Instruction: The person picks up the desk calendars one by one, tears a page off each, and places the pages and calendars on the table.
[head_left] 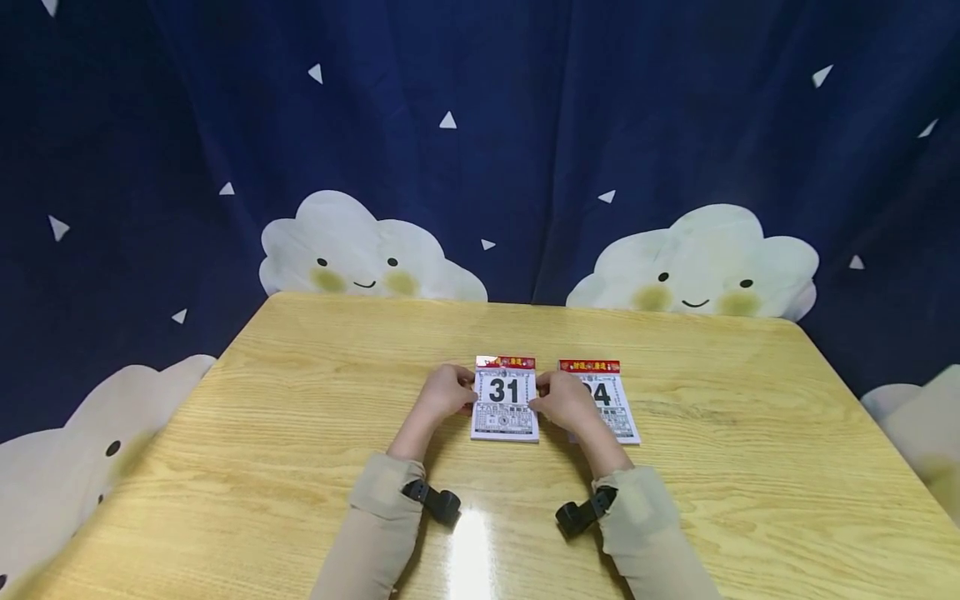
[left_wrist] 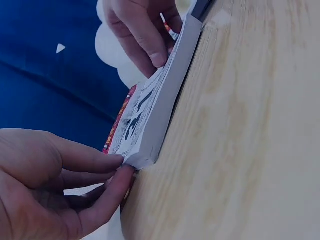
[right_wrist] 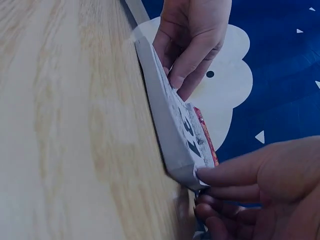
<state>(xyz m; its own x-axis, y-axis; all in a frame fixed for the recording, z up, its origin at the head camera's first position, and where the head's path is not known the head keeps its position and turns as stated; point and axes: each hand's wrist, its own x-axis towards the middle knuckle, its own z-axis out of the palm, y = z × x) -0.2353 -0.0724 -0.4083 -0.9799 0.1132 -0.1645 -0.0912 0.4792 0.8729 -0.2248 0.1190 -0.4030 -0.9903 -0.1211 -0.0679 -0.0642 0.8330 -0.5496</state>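
A thick tear-off calendar (head_left: 505,423) with a red header and a large 31 lies face up on the table. My left hand (head_left: 447,392) holds its left edge, thumb on top and fingers curled at the side, as the left wrist view shows up close. On the opposite edge, my right hand (right_wrist: 245,185) pinches the same calendar between thumb and fingers. A second tear-off calendar (head_left: 618,423), also red-topped, lies just to the right; my right hand and wrist cover part of its number, leaving a 4 visible.
Both calendars lie on a wooden table (head_left: 300,367), toward its far half. Behind the table's back edge hangs a dark blue curtain (head_left: 517,150) with smiling clouds and small white triangles. Each forearm wears a black wrist camera (head_left: 442,504), and light glares off the near tabletop.
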